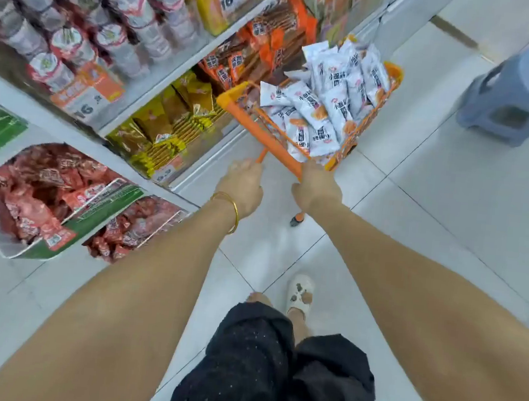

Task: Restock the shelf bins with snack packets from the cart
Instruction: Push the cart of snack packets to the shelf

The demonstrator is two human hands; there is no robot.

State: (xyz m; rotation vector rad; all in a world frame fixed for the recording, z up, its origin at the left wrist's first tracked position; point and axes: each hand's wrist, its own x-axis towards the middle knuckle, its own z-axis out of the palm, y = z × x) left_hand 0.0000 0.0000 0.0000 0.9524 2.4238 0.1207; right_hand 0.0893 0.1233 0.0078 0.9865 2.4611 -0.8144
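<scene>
In the head view both arms reach forward and down to the cart (pixel 395 71), a small orange wire one that stands on the pale tiled floor (pixel 435 191) directly ahead of the hands. The left hand (pixel 239 191), with a gold bangle (pixel 228 209) on its wrist, has its fingers curled round a thin orange rod (pixel 262 156) at the near end of the cart. The right hand (pixel 317 191) is closed in the same way on the near end of the thick orange bar (pixel 254 121) — the fingers themselves are hidden under the back of the hand. The snack packets (pixel 331 100) fill the cart in a loose heap just beyond both hands; they are small pillow-shaped bags, white to pale blue, with dark printed characters and an orange picture near one end, a little blurred. To the left of the left hand are the shelf bins: one with yellow-gold packets (pixel 167 126), further ahead one with orange-brown packets (pixel 255 47), and nearer to the person a bin of red packets (pixel 40 195). Far to the right of the right hand stands a blue plastic stool (pixel 522 96). Below the hands one cart wheel (pixel 297 219) touches the floor — and nearer still a white sandal (pixel 300 292) shows.
</scene>
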